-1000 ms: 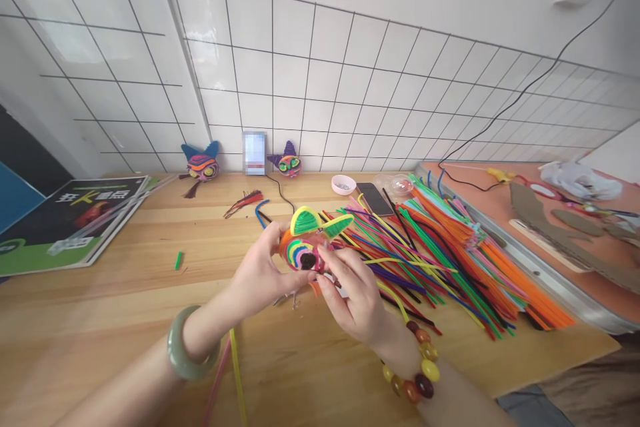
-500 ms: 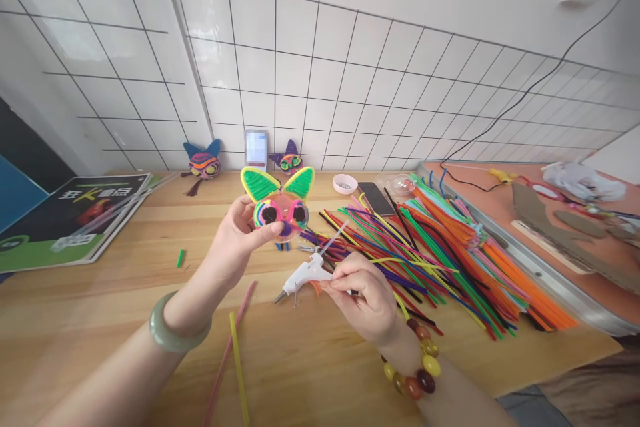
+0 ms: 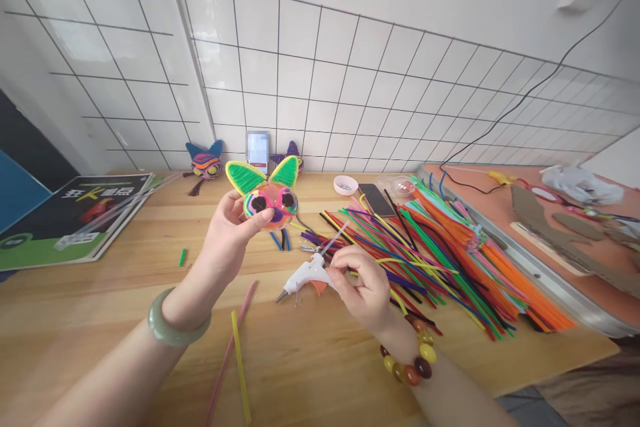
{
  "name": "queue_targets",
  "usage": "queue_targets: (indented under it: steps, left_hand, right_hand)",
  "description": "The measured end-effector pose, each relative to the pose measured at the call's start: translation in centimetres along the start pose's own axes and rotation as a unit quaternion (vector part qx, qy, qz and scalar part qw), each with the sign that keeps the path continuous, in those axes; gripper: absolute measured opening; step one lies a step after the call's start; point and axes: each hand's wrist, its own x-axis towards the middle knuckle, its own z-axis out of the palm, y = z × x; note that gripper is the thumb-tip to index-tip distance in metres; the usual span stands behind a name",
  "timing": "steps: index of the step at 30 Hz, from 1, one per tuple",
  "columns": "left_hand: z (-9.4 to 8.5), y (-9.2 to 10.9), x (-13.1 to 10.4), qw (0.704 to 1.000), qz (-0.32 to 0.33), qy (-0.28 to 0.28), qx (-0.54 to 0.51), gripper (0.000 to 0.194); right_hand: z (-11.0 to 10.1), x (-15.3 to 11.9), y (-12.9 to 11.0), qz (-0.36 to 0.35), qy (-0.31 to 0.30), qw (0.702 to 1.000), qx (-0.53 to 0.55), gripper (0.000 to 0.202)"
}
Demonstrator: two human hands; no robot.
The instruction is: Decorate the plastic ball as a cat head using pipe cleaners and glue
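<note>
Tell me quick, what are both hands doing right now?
Left hand: holding the green-eared figure.
Right hand: fingers curled at the glue gun; can't tell if it's gripping.

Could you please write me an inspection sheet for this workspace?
Surface: wooden table, bare at the front left.
Things in use: green-eared animal face, held up; white glue gun, nozzle pointing left.
Clutter: colored fuzzy stems spread at the right; small green piece at the left; dark phone beyond the stems.
Hands: left hand grips the face; right hand has its fingers at the gun's handle, grip unclear.
Cables: black cable loops over the orange surface at the right.
Surroundings: gridded white wall behind; magazine at far left.
</note>
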Motion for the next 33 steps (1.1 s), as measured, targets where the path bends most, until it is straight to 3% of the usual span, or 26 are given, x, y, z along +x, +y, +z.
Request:
queue_targets:
  steps: [7,15,19,23,28,31,33]
  left_hand:
    - [-0.2,0.4,0.3,0.999,0.008,0.033,-0.013,0.052]
    - [0.1,1.2,0.2,0.997,0.031,0.045,-0.053,0.048]
    - [0.0,1.0,0.2,0.998,0.021,0.046,-0.037,0.048]
    - [0.2,0.1,-0.2,1.0,0.023,0.006,-0.015,0.046]
    - [1.2,-0.4,-1.5,0.996,0.023,-0.083,0.023,0.05]
    - [1.6,-0.5,-2.2,0.991,-0.002,-0.13,0.018,0.052]
    - [1.7,-0.6,-2.4,0.987,-0.011,-0.162,0.013,0.053]
  right_hand:
    - [0.0,-0.2,1.3,0.093,0.047,0.994,-0.014,0.008]
    - [-1.1,0.5,2.5,0.191,0.094,0.976,0.045,0.039]
    - [-1.1,0.7,3.4,0.249,0.116,0.96,0.063,0.032]
    - [-0.7,0.8,3.2,0.265,0.111,0.956,0.065,0.019]
    - [-0.4,0.5,2.3,0.253,0.071,0.961,0.085,0.025]
    - [-0.4,0.2,2.2,0.237,0.051,0.964,0.113,0.018]
    - [-0.4,-0.2,2.3,0.217,0.015,0.965,0.147,0.025]
